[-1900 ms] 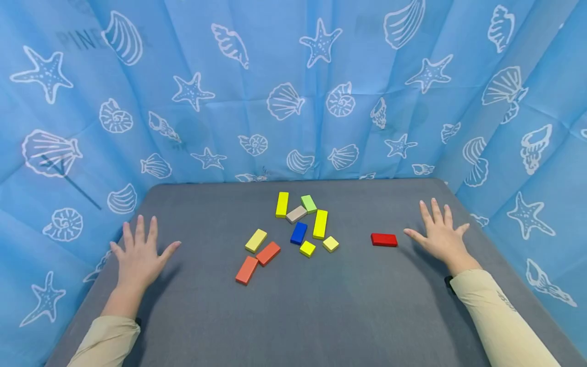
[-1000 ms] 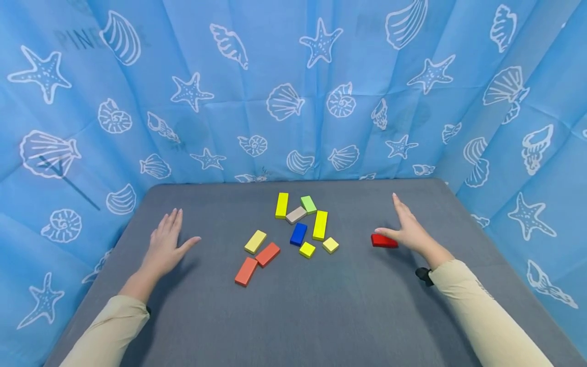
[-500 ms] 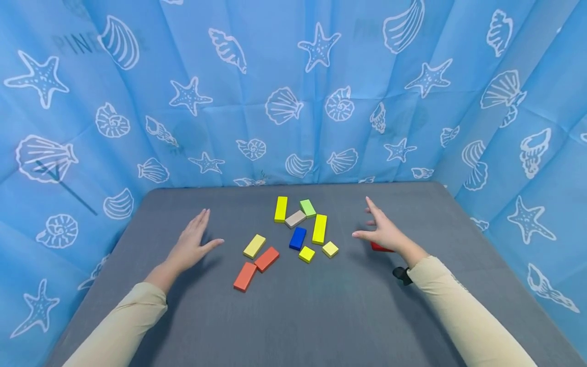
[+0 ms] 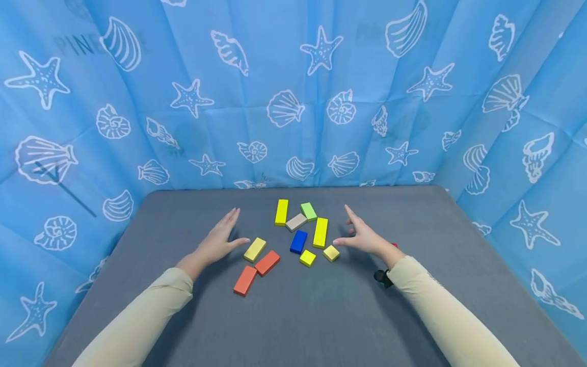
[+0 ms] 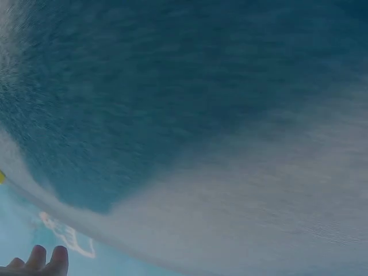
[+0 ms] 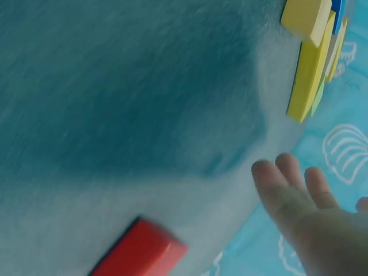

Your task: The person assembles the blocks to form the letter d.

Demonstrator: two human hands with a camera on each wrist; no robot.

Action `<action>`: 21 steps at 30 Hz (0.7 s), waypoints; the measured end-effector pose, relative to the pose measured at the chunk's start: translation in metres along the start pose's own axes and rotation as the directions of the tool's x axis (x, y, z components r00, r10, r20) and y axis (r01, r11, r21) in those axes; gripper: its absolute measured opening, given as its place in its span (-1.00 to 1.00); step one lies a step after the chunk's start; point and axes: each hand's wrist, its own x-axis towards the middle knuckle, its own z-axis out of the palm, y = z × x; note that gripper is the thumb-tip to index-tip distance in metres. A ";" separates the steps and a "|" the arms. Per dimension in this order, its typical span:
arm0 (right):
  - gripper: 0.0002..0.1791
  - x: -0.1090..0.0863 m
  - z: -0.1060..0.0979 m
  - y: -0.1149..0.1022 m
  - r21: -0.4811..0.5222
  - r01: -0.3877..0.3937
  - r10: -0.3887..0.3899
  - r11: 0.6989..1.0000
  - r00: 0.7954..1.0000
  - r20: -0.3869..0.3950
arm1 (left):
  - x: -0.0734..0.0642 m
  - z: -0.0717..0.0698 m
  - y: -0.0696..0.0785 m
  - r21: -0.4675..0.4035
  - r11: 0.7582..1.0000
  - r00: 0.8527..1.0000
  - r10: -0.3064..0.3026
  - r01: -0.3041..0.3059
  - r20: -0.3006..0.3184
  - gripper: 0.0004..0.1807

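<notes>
My left hand (image 4: 215, 244) is held above the table, fingers straight, thumb near a pale yellow block (image 4: 255, 250). On the other side my right hand (image 4: 364, 239) hovers with thumb and fingers spread, close to a small pale yellow block (image 4: 331, 253) and a long yellow block (image 4: 320, 233). Neither hand holds anything. Between them lie a blue block (image 4: 298, 242), a small bright yellow block (image 4: 307, 258), a beige block (image 4: 296, 222), a light green block (image 4: 309, 211) and another yellow block (image 4: 282, 212). Two orange-red blocks (image 4: 267, 263) (image 4: 245, 281) lie nearer the front.
A red block (image 6: 141, 250) lies under the right wrist, mostly hidden in the head view. Grey cloth covers the table (image 4: 293, 326). A blue curtain (image 4: 284, 137) with white shells and starfish hangs behind and at both sides.
Both hands have moved inward from the table's sides toward the blocks, and their fingers have turned to face each other. The right arm now covers most of the red block. The blocks stay put.
</notes>
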 end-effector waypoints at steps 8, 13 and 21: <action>0.17 0.011 0.013 -0.006 -0.044 0.011 -0.009 0.999 0.999 0.040 | 0.025 0.014 0.009 0.007 1.000 0.999 0.011 -0.011 0.051 0.04; 0.20 0.019 0.020 -0.009 -0.079 -0.008 0.013 0.997 0.997 0.071 | 0.042 0.020 0.014 0.000 1.000 0.997 -0.005 0.005 0.076 0.04; 0.27 0.032 0.027 -0.014 -0.233 -0.063 0.090 0.970 0.990 0.108 | 0.071 0.030 0.020 -0.025 0.999 0.991 -0.037 0.040 0.125 0.10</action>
